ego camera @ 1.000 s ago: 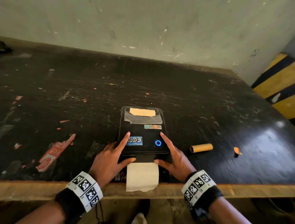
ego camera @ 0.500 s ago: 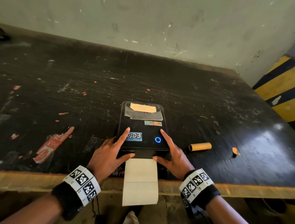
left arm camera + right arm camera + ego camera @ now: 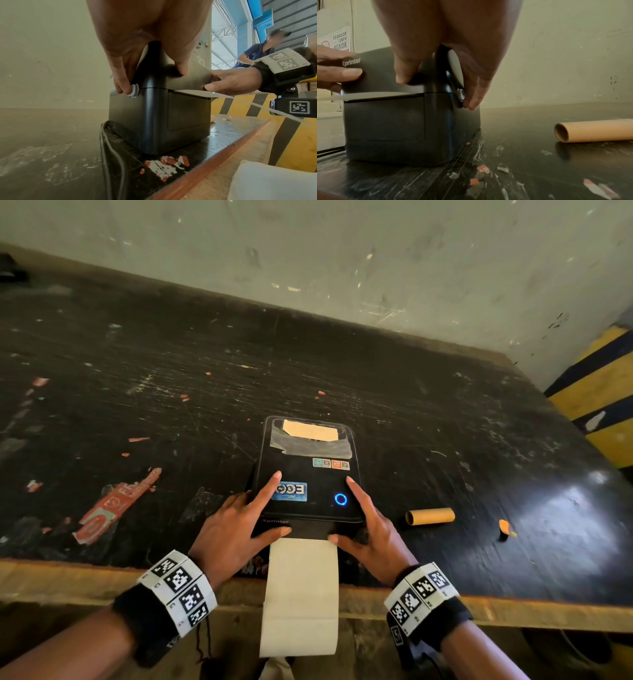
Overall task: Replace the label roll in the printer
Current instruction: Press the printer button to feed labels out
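A black label printer (image 3: 308,474) stands shut near the table's front edge, its blue ring light (image 3: 340,499) lit. A cream label strip (image 3: 301,594) comes out of its front slot and hangs over the edge. My left hand (image 3: 260,508) lies over the lid's left front corner, index finger straight on top, thumb on the front; its other fingers touch the grey side latch (image 3: 133,92). My right hand (image 3: 366,518) mirrors it on the right corner, fingers against the right latch (image 3: 460,94). An empty cardboard core (image 3: 430,516) lies to the printer's right.
The scratched black table (image 3: 171,405) carries red sticker scraps and an orange scrap (image 3: 505,527). A wall runs along the back and a yellow-and-black striped pillar (image 3: 603,405) stands at the right. A cable (image 3: 109,155) trails beside the printer. A person in blue (image 3: 254,51) is far off.
The label strip has fed further out of the slot and now hangs well below the table edge. Both hands have stayed on the printer's front corners.
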